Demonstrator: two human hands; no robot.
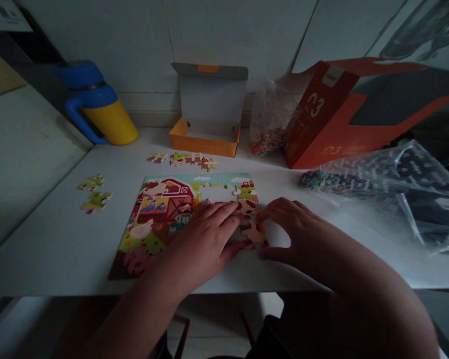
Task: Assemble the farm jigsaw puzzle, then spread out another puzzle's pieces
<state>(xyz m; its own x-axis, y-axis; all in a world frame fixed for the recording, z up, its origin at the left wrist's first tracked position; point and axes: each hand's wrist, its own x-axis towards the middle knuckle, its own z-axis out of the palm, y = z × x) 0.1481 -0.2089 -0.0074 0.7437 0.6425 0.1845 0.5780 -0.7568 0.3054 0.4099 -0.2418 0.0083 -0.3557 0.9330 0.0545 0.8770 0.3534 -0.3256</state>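
Observation:
A farm-scene jigsaw puzzle (160, 209) with a red barn lies partly assembled on the white table (60, 244). My left hand (204, 239) rests flat on the puzzle's right half, fingers stretched out and pointing right. My right hand (295, 229) is at the puzzle's right edge, its fingers curved and its fingertips touching the pieces there (252, 227). A white gap (219, 193) shows in the upper right of the picture. Loose pieces lie behind the puzzle (183, 158) and to the left (93, 192).
An open orange puzzle box (205, 139) stands at the back, with a clear bag of pieces (269, 124) and a large orange box (344, 114) to its right. A blue-and-yellow mug (101, 104) sits back left. Plastic bags (396, 184) lie at the right.

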